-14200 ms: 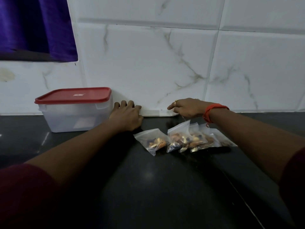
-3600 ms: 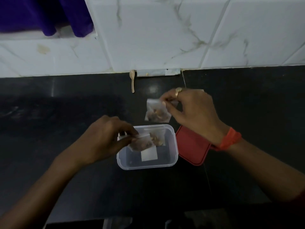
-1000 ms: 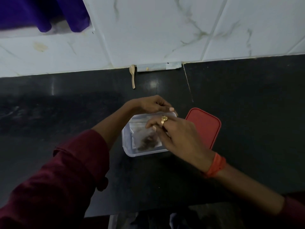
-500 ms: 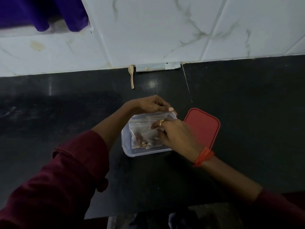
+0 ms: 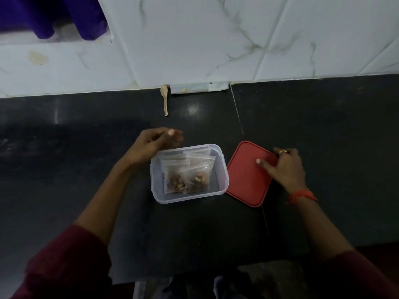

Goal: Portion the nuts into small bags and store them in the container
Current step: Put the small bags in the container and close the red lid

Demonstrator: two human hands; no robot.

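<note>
Head cam: clear container (image 5: pixel 157 190) sits open on the black counter (image 5: pixel 86 169), zip bags of nuts (image 5: pixel 187 175) inside, red lid (image 5: pixel 244 182) just beside it. Right hand (image 5: pixel 285 167) grips the lid's edge, thumb on top. Left hand (image 5: pixel 159 139) is loosely curled near the container's far corner, holding nothing.

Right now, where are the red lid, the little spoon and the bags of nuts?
red lid (image 5: pixel 246 182), head view, bare middle of its top.
little spoon (image 5: pixel 165 104), head view, midway down its handle.
bags of nuts (image 5: pixel 187 175), head view, clear plastic of the front bag.
</note>
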